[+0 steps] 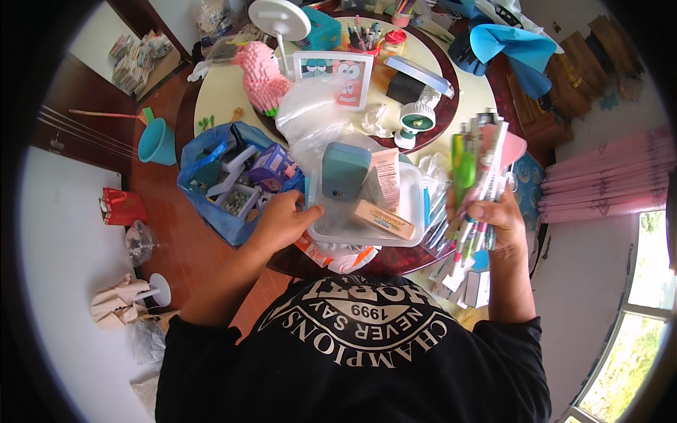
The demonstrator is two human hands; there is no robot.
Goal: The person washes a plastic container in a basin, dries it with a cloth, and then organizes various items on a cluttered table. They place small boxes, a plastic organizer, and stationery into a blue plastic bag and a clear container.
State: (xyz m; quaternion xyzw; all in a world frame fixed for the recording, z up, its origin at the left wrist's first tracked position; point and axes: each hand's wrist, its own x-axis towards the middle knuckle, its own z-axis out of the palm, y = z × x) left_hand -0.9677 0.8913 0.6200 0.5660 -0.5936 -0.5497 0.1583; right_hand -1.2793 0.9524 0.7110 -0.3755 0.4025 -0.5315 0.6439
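Observation:
My left hand [285, 218] grips the left side of a translucent plastic box [414, 193], its thumb at the rim. Inside the box sit a teal case [346, 170], a pale pink squeeze tube [387, 177] and a small tan carton [383, 219] bearing print. My right hand [500, 219] holds a thick bundle of pens [481, 174] upright, just right of the box. A bright green item [464, 168] stands out in this slightly blurred bundle. More pens in clear packaging [438, 232] lie between the box and that hand.
A blue plastic bag [193, 193] full of mixed items stands left of the box. Beyond are a pink block figure [264, 79], a picture frame [367, 79], a small fan [415, 121] and a red pen holder [370, 50]. Crumpled clear plastic [312, 116] lies behind the box.

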